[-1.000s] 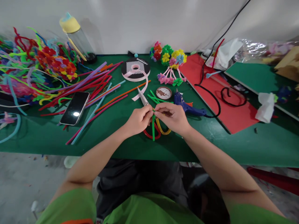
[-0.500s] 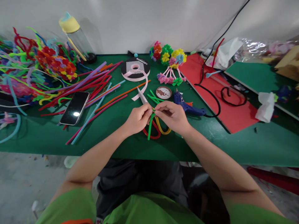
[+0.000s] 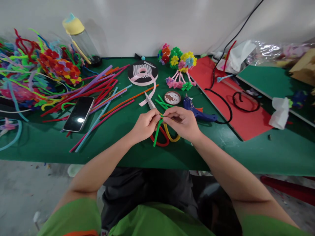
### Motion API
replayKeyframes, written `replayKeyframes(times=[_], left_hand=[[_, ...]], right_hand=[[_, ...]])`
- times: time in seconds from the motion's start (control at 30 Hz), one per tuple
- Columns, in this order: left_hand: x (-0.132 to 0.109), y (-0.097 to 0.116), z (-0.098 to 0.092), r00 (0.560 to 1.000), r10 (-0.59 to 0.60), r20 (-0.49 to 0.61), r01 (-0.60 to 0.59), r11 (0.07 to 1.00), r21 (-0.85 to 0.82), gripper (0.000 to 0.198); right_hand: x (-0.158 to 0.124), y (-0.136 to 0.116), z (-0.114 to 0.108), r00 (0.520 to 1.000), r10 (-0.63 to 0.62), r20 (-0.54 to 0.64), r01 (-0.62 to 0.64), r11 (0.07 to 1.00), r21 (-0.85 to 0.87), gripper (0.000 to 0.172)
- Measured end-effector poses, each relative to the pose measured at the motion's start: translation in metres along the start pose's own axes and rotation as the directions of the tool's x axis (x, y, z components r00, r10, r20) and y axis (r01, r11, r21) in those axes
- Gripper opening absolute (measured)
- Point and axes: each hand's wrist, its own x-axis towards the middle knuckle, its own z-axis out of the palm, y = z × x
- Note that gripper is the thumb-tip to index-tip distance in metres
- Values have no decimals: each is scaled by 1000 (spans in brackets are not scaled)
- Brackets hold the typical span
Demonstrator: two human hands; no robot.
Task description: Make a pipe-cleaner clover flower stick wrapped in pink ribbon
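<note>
Between my two hands is a green pipe cleaner (image 3: pixel 157 135), its free end hanging down toward me. My left hand (image 3: pixel 145 124) pinches it from the left, and my right hand (image 3: pixel 182 123) pinches it from the right; the bent part at the fingertips is small and partly hidden. Under my hands lies a pair of scissors (image 3: pixel 150 101) with one red and one yellow handle loop, blades pointing away. Several cut green pipe cleaner pieces (image 3: pixel 163 103) lie just beyond my fingers. A small round container of white beads (image 3: pixel 172 97) sits beside them.
A blue glue gun (image 3: pixel 199 111) lies right of my hands near a red board (image 3: pixel 216 95). Behind are a ribbon spool (image 3: pixel 142 72) and pipe-cleaner flowers (image 3: pixel 180 62). On the left are a phone (image 3: pixel 79 114), loose pipe cleaners (image 3: pixel 103 82), a bottle (image 3: pixel 82 41) and a colourful heap (image 3: pixel 36 72).
The hanging end of the green pipe cleaner has swung slightly to the left. Both hands stay almost in the same place, still pinching it.
</note>
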Motion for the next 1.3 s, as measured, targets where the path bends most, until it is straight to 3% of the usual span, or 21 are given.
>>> replayKeyframes(times=[0.47, 0.77, 1.0, 1.3], left_hand=[[-1, 0, 0, 999, -33, 0, 33, 999, 17, 27], [-2, -2, 3, 999, -37, 5, 37, 992, -124, 27], [-4, -8, 8, 997, -78, -20, 71, 968, -239, 27], [-3, -13, 14, 987, -150, 55, 158, 867, -472, 30]], right_hand=[[0, -2, -2, 1000, 10, 25, -11, 999, 38, 8], [1, -3, -1, 996, 35, 85, -46, 991, 123, 9], [1, 3, 3, 994, -106, -16, 104, 992, -70, 7], [1, 2, 0, 985, -171, 13, 170, 967, -189, 2]])
